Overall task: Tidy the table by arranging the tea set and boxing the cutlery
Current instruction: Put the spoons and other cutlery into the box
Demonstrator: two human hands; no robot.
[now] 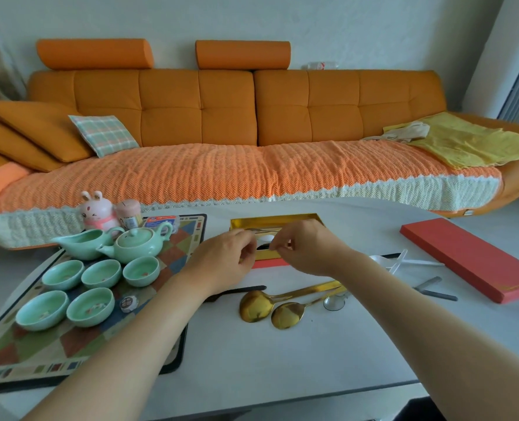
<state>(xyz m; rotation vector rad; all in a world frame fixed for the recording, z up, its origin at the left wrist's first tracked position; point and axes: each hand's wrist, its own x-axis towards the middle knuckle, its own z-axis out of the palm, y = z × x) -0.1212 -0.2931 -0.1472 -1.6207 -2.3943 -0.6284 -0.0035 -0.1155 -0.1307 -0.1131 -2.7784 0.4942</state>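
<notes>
no lettering is clear enough to read.

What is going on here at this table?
A person's left hand and right hand are over the open gold box, fingers curled; whether they pinch anything is unclear. Two gold spoons lie on the table nearer the person, not yet boxed. The red lid lies to the right. The teapot and five cups stand on the mat.

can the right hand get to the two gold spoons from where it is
Probably yes: the gold spoons lie uncovered on the table nearer than the right hand, nothing between. Its fingers are curled over the box, perhaps busy.
</notes>
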